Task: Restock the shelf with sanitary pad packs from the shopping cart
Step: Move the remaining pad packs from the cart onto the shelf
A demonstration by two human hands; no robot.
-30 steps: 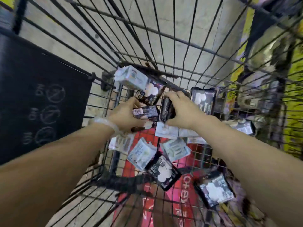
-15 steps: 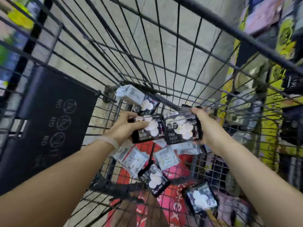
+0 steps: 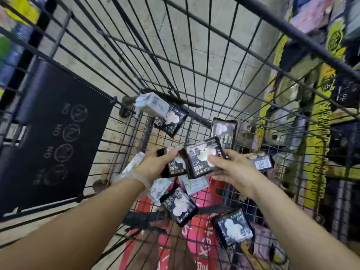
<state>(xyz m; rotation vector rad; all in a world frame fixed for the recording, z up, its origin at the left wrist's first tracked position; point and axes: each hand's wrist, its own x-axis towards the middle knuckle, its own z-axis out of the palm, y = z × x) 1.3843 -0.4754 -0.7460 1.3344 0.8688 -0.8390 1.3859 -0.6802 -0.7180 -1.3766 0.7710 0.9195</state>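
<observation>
Left hand (image 3: 157,164) and right hand (image 3: 231,168) each grip a black pack (image 3: 202,158), lifted clear of the cart (image 3: 194,61) for carrying shelfward

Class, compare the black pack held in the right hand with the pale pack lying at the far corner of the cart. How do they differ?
The black pack is dark with white flowers printed on it; the pale pack is greyish white with no flowers visible. The black pack is gripped by the right hand and raised above the cart floor; the pale pack lies loose in the cart, partly over another black pack. Both are small, soft, rectangular wrapped packs.
</observation>
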